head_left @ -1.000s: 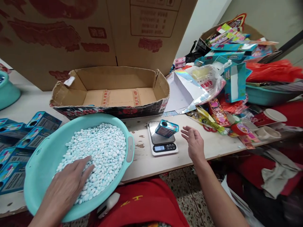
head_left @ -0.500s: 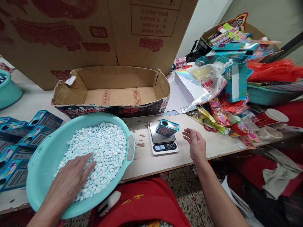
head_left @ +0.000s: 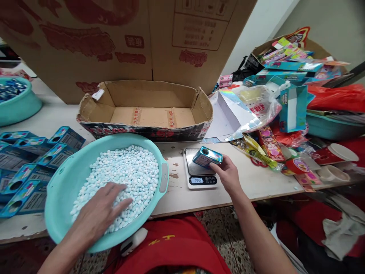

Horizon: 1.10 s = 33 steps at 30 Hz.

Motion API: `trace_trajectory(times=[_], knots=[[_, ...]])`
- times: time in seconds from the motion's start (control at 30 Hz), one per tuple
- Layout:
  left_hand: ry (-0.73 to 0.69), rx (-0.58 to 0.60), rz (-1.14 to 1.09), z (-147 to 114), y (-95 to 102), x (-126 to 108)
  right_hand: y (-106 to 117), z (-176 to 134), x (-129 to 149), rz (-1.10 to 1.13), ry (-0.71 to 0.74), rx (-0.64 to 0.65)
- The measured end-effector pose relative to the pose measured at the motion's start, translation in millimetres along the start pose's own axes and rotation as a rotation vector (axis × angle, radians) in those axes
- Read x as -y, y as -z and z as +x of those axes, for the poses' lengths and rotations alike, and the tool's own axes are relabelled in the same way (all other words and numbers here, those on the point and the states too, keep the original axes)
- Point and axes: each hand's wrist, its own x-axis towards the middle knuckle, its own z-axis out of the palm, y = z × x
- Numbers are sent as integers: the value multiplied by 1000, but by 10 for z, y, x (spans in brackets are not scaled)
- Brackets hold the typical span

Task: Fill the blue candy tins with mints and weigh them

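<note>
My left hand (head_left: 98,209) rests on a heap of pale blue and white candies (head_left: 128,171), fingers stretched and thumb apart, gripping nothing. They lie in a wide turquoise plastic basin (head_left: 61,198) at the table's front edge. To its right, a small blue box (head_left: 207,156) lies on a white digital scale (head_left: 203,186) whose display is lit. My right hand (head_left: 228,173) has its thumb and fingers around the box's right end. The box still appears to be over the weighing plate.
Several similar blue boxes (head_left: 28,190) with round holes stand left of the basin. Behind it sits a low open carton (head_left: 154,114), backed by a tall cardboard box (head_left: 162,42). Candy packets (head_left: 270,144), paper cups (head_left: 333,156) and a heaped carton (head_left: 299,64) crowd the right side.
My right hand has moved left from beside the scale and closed on the small blue box. My left hand stays on the candies. The whole view has shifted slightly.
</note>
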Motion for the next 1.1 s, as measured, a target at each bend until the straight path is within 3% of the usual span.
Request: trace_trajectory(times=[0.13,0.23,0.3,0.4,0.47,0.53,0.6,0.77,1.1], knots=[[78,72,3,17,47,-232,-249,95,315,19,51,23],[164,-15,-152,77,89,-221,-511,59,695,63,166,61],[268,-162,-464,112,164,-144,-735,-34,950,85,229,175],[422,-361,-1263,141,390,-66,-1124,-230,1217,40,315,457],[423,-446,-1759,162,579,-89,-1385,-357,1285,-28,382,592],[341,-525,-2039,204,737,-167,-1613,-465,1279,-93,442,645],[275,-652,-2096,267,823,-268,-1787,-546,1234,-145,484,670],[194,-912,-1884,409,803,-439,-1950,-622,1144,-193,506,674],[209,-849,-1819,447,782,-496,-1925,-599,1143,-225,463,680]])
